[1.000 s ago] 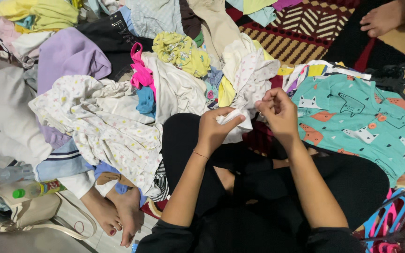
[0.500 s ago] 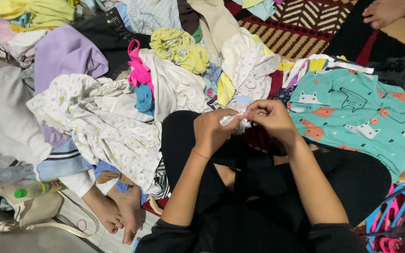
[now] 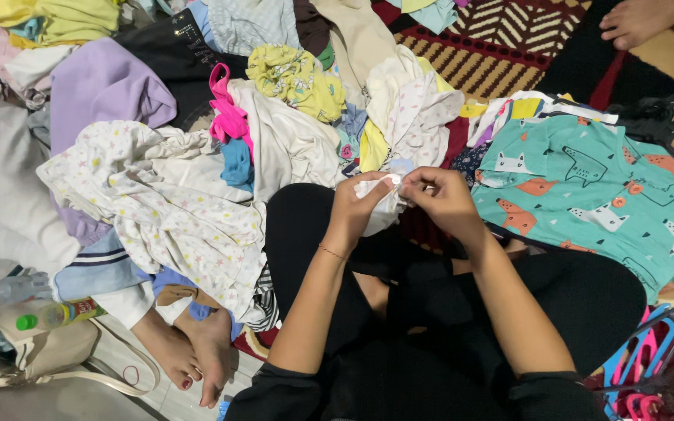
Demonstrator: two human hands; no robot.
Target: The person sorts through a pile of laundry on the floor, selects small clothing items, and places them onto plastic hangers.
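The left hand (image 3: 359, 204) and right hand (image 3: 440, 196) meet above the lap, both pinched narrow on 1 small white cloth (image 3: 380, 204), fingertips close together at its top edge while the rest of it hangs down between the hands. The cloth sits just in front of the black-clad knees, near the edge of the clothes pile (image 3: 220, 148). A thin bracelet (image 3: 331, 252) rings the left wrist. To the left lies a white garment with small star prints (image 3: 165, 210), with a lilac top (image 3: 103, 82) behind it and a pink piece (image 3: 228, 117) beside a blue one (image 3: 236, 162). A yellow patterned garment (image 3: 294, 78) lies further back. To the right, a teal shirt with cat prints (image 3: 602, 195) is spread flat on the patterned rug (image 3: 501, 47). Coloured hangers (image 3: 649, 366) lie at the lower right. At the lower left, another person's 2 bare feet (image 3: 189, 351) rest near a beige bag (image 3: 33, 351) and a green-capped bottle (image 3: 56, 313). Another person's hand (image 3: 637, 19) shows at the top right.
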